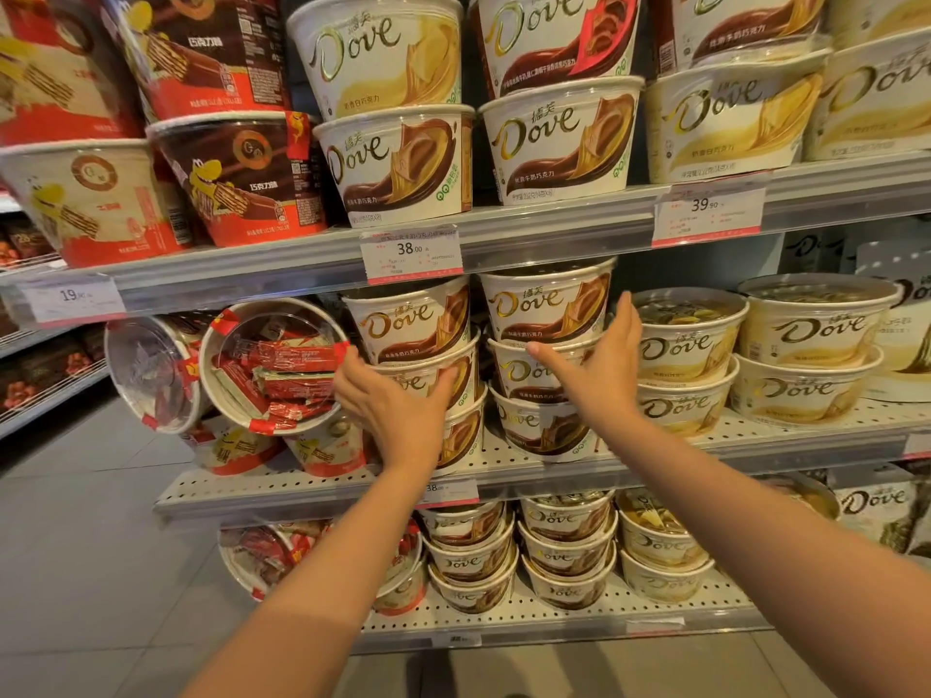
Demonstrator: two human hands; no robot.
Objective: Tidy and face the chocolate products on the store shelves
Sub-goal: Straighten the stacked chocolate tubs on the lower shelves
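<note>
- Two stacks of Dove milk chocolate tubs stand side by side on the middle shelf (504, 476), three tubs in each, brown-swirl labels facing out.
- The left hand (398, 410) lies with spread, relaxed fingers on the front of the left stack (413, 324), over its middle tub; nothing is clasped.
- The right hand (599, 365) is flat, fingers straight, against the right side of the right stack (546, 304), grasping nothing.
- Just left, two wafer chocolate tubs (277, 365) lie tipped on their sides, clear lids outward, resting on upright tubs.
- To the right stand Dove white chocolate tubs (690, 340) in pairs.
- Price tags (410, 251) hang from the upper shelf edge.
</note>
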